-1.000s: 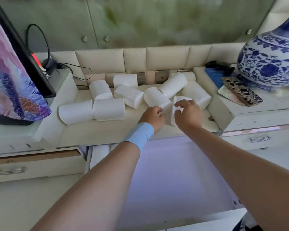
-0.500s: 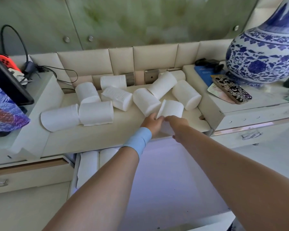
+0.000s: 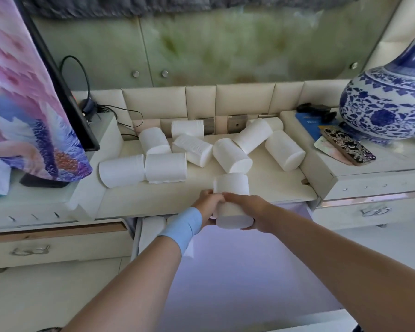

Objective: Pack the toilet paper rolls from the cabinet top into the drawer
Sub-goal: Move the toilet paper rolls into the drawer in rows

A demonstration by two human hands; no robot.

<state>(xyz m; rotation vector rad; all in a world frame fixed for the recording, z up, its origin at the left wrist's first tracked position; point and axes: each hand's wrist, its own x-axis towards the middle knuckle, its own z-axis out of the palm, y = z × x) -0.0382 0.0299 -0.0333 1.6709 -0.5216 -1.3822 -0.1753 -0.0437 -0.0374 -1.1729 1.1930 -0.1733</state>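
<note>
White toilet paper roll stood up between both hands, over the near edge of the cabinet top and above the open drawer. The left hand gripped its left side. The right hand wrapped around its right side. Eight more rolls lay farther back on the cabinet top. Two packed rolls sat in the drawer's far left corner.

White rolls, blue-and-white vase
</note>
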